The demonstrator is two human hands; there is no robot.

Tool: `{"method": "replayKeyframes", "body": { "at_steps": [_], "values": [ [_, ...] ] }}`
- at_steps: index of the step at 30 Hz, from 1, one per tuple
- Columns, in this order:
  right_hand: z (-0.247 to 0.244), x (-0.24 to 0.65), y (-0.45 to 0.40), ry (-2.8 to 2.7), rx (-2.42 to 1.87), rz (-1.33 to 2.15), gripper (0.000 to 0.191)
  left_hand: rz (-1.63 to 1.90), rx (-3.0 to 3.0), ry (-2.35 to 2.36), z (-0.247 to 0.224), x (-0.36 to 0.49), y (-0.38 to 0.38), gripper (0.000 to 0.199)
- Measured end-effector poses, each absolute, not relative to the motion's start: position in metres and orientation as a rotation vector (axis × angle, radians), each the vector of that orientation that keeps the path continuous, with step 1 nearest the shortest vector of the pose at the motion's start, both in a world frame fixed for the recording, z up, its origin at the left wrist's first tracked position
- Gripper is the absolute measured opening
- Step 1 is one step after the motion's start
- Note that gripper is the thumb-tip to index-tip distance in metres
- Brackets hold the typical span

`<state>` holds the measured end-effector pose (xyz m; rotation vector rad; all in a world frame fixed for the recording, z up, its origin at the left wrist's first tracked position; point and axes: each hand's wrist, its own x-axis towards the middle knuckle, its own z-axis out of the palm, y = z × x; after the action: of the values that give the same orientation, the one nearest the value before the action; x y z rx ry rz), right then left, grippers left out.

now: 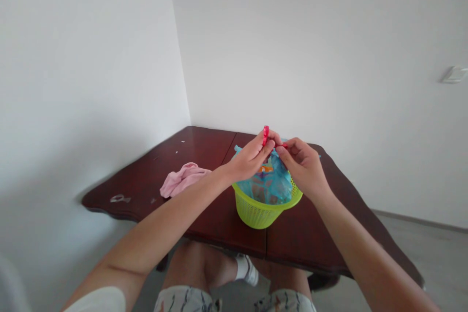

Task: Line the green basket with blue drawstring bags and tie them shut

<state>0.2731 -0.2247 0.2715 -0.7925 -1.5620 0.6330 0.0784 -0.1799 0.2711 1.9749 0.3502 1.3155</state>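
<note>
My left hand (252,158) and my right hand (302,168) meet above a lime-green plastic basket (261,212). A red plastic clip (265,135) sticks up from the fingertips of my left hand. The right thumb and fingers pinch the rim of a blue plastic bag (272,180), close to a small red bit (282,146). That bag fills the basket and has an orange print on it. Whether the red bit belongs to the clip is hard to tell. Behind the basket, the hands hide the bag's top edge.
The basket stands on a dark reddish-brown wooden table (146,185) with a scalloped edge, set in a white room corner. A crumpled pink cloth (183,179) lies left of my forearm. A small transparent object (120,198) sits near the left edge.
</note>
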Motion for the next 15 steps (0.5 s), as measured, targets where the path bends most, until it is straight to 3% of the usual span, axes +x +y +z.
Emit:
{"method": "replayKeyframes", "body": {
  "at_steps": [5,15],
  "values": [
    [0.275,0.271,-0.240,-1.551,-0.798,0.693,0.056,1.419,1.829,0.380,0.264,0.081,-0.185,0.050],
    [0.260,0.260,-0.269,-1.639,-0.789,0.565,0.024,1.236,1.423,0.317,0.270,0.077,-0.171,0.053]
  ]
}}
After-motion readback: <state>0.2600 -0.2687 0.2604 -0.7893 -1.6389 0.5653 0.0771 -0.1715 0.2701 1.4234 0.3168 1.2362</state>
